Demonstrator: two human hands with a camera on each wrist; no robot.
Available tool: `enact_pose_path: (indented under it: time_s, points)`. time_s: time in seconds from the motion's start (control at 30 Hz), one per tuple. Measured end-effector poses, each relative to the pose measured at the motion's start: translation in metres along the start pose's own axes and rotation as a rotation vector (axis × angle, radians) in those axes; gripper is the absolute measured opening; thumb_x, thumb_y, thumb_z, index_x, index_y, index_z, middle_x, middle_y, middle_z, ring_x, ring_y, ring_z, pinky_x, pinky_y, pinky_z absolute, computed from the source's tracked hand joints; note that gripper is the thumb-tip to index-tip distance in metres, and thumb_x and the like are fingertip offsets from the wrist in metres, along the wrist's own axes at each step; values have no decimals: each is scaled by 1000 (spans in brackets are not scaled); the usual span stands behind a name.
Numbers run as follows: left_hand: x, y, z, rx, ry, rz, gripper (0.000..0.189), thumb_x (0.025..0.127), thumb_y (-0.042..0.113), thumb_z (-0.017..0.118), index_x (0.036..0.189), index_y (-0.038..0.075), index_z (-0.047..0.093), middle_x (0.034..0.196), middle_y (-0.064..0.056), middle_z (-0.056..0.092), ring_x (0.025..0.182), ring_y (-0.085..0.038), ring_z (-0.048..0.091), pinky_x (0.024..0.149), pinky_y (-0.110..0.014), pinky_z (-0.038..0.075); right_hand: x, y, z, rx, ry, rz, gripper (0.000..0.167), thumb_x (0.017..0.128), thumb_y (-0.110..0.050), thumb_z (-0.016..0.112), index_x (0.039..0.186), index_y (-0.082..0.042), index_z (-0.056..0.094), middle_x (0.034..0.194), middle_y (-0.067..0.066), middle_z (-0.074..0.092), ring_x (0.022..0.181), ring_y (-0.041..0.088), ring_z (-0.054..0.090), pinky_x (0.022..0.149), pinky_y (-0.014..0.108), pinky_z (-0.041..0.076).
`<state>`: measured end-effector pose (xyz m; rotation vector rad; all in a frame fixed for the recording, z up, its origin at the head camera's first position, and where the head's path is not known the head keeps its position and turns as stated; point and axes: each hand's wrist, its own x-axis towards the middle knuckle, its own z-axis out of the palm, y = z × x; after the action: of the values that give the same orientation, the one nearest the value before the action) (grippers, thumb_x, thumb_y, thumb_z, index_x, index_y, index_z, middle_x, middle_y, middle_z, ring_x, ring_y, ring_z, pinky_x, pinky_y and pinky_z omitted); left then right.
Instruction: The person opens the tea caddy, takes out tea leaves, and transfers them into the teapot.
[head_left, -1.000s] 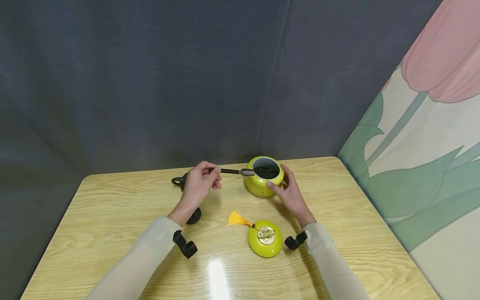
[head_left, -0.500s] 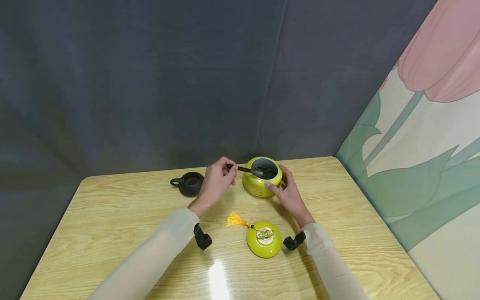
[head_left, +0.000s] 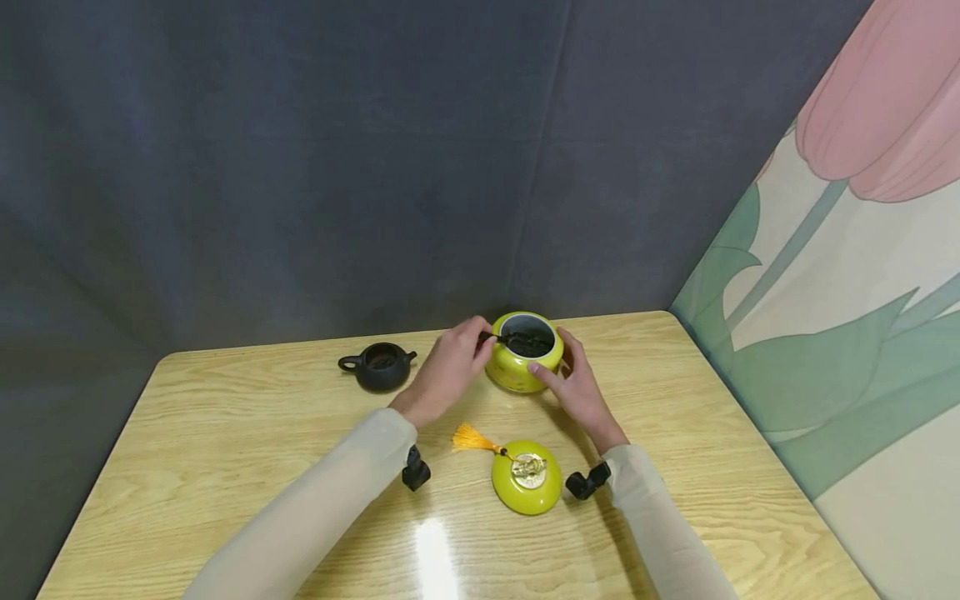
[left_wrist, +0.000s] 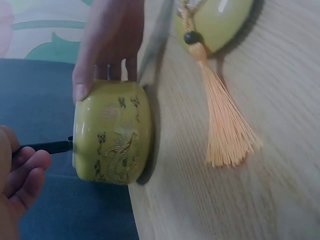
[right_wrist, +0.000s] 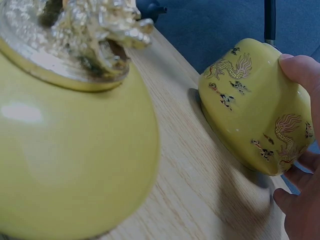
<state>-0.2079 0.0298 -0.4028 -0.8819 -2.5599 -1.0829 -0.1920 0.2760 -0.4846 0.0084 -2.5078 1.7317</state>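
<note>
sm. blk teapot (head_left: 381, 377) far l. on wood table (head_left: 187, 467). l. hand (head_left: 450, 371): thumb + fingers pinched narrow on dk scoop (left_wrist: 54, 146), its end in jar mouth. yellow dragon-print jar (head_left: 513, 372): open, on table nr back edge, dk leaves (head_left: 531, 343) inside; lid (head_left: 527, 496) w/ orange tassel (head_left: 471, 437) in front. r. hand (head_left: 579, 392): thumb & fingers wide round jar's r. side.

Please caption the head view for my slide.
Left hand holds a dark-handled utensil in the yellow jar while the right hand grips it.

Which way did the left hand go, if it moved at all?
Yes, the left hand moved right, away from the black teapot, toward the yellow jar.
</note>
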Motion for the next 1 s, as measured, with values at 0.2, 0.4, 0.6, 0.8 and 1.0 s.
enact_pose_path:
  time_s: [0.2,0.4,0.6,0.8,1.0]
  points:
    - [4,2,8,256,-49,168,14,112,16,56,115,4,65,101,-8,67,77,-14,66,65,-24,57,0,1,-1,-2,1,1,89,102,-29,74,171,-15,18,175,17,29,163,39,28,134,63,17]
    - [11,2,15,480,-131,294,14,110,10,59,120,1,64,105,-10,68,77,-14,70,66,-23,60,-2,1,-1,5,-2,3,90,102,-31,74,171,-17,18,175,16,28,164,39,27,135,63,17]
    - [20,1,20,563,-175,342,13,108,2,58,121,0,63,106,-10,70,80,-14,71,68,-25,61,-3,-2,1,7,-2,6,89,102,-31,74,170,-18,19,175,15,29,164,38,27,134,63,17]
    - [27,1,25,516,-240,222,18,112,11,54,122,0,64,105,-11,70,81,-17,74,65,-25,62,-4,-4,2,-3,3,5,89,102,-29,74,170,-17,18,175,16,29,163,39,28,134,63,18]
    - [33,1,26,121,-235,-69,21,113,22,54,117,6,67,104,-8,74,76,-13,65,64,-25,51,-2,-3,1,1,8,1,89,102,-28,73,170,-15,18,176,15,26,165,38,25,135,62,17]
